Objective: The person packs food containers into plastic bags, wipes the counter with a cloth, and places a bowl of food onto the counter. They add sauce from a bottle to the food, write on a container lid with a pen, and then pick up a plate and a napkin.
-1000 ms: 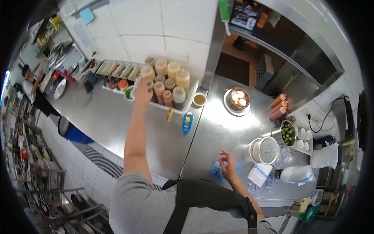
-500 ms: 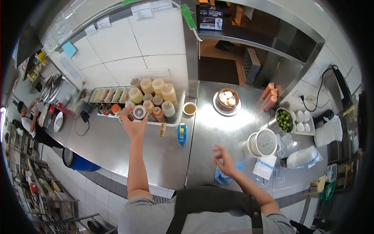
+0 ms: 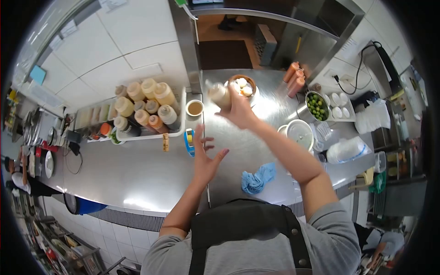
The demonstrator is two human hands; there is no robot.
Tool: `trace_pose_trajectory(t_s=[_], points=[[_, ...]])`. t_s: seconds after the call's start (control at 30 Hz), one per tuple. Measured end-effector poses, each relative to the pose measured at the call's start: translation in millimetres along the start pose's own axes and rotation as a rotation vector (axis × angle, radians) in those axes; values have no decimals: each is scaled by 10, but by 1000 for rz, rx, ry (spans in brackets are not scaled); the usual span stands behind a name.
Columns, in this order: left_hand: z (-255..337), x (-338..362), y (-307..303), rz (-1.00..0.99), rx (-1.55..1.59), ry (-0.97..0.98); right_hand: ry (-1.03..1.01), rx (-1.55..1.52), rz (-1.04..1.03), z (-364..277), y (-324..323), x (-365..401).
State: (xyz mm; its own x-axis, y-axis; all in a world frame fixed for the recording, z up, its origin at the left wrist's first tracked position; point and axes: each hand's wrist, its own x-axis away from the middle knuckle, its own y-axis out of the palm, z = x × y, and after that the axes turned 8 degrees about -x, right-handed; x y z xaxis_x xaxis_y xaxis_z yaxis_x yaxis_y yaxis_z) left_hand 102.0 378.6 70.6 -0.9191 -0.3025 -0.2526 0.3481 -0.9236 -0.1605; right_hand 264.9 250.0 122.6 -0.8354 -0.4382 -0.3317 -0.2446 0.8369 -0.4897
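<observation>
My right hand (image 3: 238,110) is wrapped round a pale squeeze bottle (image 3: 219,95), held tilted and slightly blurred above the steel counter. Just behind it, partly covered by the hand, a round bamboo steamer (image 3: 251,81) with several white pieces of food sits on a white plate (image 3: 255,98). Nothing is in my left hand (image 3: 205,158), whose fingers are spread. It is over the counter beside a blue tape dispenser (image 3: 189,143). A cup of brown liquid (image 3: 195,108) stands beyond that hand.
To the left, a white tray (image 3: 183,107) holds several squeeze bottles (image 3: 149,94). On the right stand orange-red bottles (image 3: 295,86), a metal pot of green limes (image 3: 316,106) and a white lidded tub (image 3: 299,134). A crumpled blue cloth (image 3: 257,178) lies near my body.
My left hand has left the bottle tray and moved right, now empty. My right hand has risen from near the blue cloth to the steamer and now holds a squeeze bottle. The view has shifted.
</observation>
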Motion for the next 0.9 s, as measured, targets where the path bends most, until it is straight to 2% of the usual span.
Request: trace_pose_trajectory(t_s=[0.03,0.07,0.1,0.17,0.23,0.33,0.47,0.53,0.77,0.9], points=[[-172,106,34,-143,-51,-87,144,136,-37,65,-192,-206],[-346,218,40,-284,-103,-169,131,270,-40,301,-352,-397],[-539,344,65,-424,-155,-247,202,251,-84,337,-560,-538],[-1058,714,187,-506,-148,-195,253,499,-99,720,-830,-790],[-1288,953,238,-647,-140,-274,296,635,-147,1013,-1021,-889],[-1445,1148,238,-533,-211,-27,376,821,-261,1405,-1202,-870],[-1349,1080,274,-502,-234,-19,437,949,-353,1798,-1278,-741],[-1343,1059,273,-491,-232,-53,444,1007,-396,1834,-1286,-705],[-1306,1044,282,-506,-301,21,362,1167,-559,1857,-1142,-825],[-1296,1049,292,-488,-314,37,334,1239,-395,1976,-1041,-1032]])
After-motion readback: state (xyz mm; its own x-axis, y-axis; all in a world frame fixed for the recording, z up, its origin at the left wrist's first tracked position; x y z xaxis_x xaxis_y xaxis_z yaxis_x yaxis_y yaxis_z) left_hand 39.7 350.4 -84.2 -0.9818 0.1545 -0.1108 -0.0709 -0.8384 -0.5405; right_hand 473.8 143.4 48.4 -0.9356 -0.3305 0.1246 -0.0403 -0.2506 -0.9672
